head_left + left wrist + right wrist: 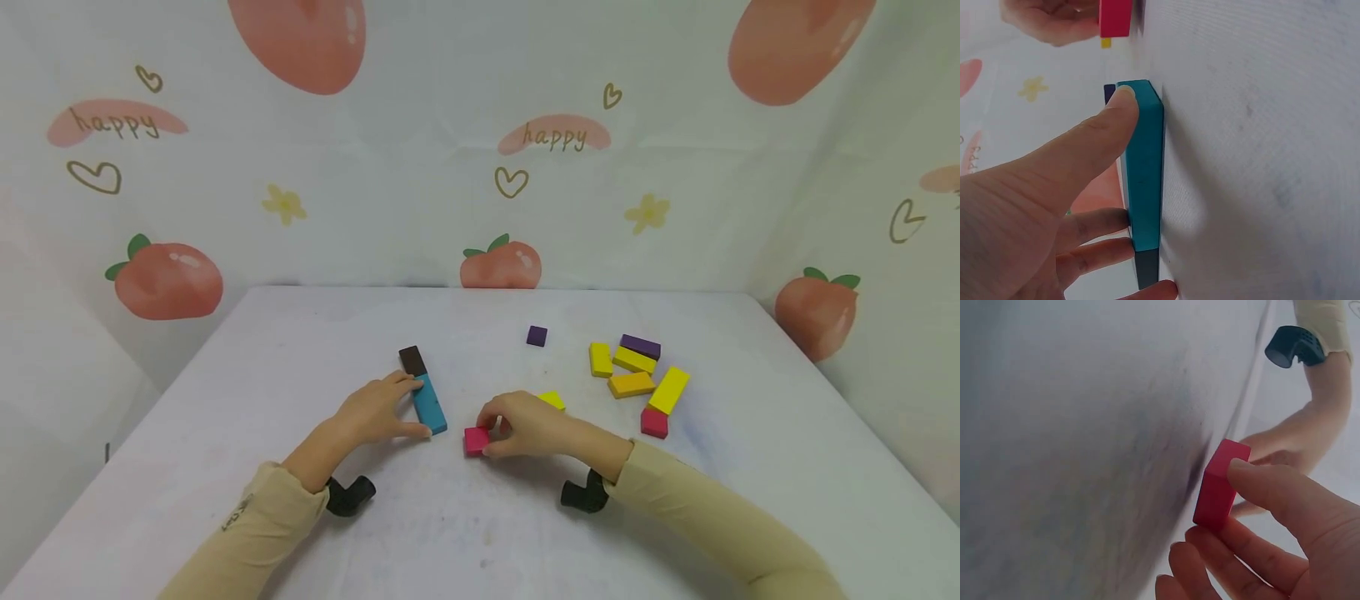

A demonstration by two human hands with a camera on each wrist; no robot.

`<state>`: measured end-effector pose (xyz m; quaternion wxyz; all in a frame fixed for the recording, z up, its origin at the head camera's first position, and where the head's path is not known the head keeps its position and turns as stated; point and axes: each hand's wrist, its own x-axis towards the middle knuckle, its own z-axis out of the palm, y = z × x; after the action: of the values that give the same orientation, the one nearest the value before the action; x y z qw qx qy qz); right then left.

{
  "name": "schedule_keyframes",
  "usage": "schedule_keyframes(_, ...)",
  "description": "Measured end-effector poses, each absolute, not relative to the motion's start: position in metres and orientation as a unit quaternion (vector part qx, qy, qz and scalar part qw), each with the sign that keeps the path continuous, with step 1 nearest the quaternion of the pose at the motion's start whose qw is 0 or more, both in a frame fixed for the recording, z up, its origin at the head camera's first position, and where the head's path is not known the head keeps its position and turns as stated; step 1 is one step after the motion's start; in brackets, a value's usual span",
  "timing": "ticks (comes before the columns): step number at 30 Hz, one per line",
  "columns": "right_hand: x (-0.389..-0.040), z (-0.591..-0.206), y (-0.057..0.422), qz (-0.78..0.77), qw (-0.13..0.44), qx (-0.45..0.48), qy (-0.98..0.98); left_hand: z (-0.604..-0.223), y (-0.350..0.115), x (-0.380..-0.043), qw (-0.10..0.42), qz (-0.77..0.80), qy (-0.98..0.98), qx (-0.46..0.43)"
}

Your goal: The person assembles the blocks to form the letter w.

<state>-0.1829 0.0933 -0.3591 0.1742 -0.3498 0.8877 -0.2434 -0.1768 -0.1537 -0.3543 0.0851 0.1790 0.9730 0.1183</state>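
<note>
A blue block (430, 405) lies end to end with a dark brown block (412, 360), left of the middle of the table. My left hand (377, 410) rests along their left side, its thumb (1124, 103) on the blue block's near end and its fingers fairly straight near the joint between the two. To the right, my right hand (531, 423) pinches a red block (476, 442) between thumb and fingers, close over the tabletop. In the right wrist view the thumb lies on the red block's upper part (1219, 487), with fingertips against its lower end.
A yellow block (552, 401) is partly hidden behind my right hand. Farther right lie several yellow blocks (670, 389), a long purple block (641, 346) and another red block (654, 422). A small purple block (537, 336) sits at the back. Black devices (585, 493) are on both wrists.
</note>
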Motion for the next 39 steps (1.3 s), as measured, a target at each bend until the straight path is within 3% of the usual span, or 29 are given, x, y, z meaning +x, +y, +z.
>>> schedule_keyframes(39,-0.186,-0.36,0.068,-0.231,0.169,-0.339,0.896,-0.354,-0.154,-0.176,0.077,0.13,0.972,0.177)
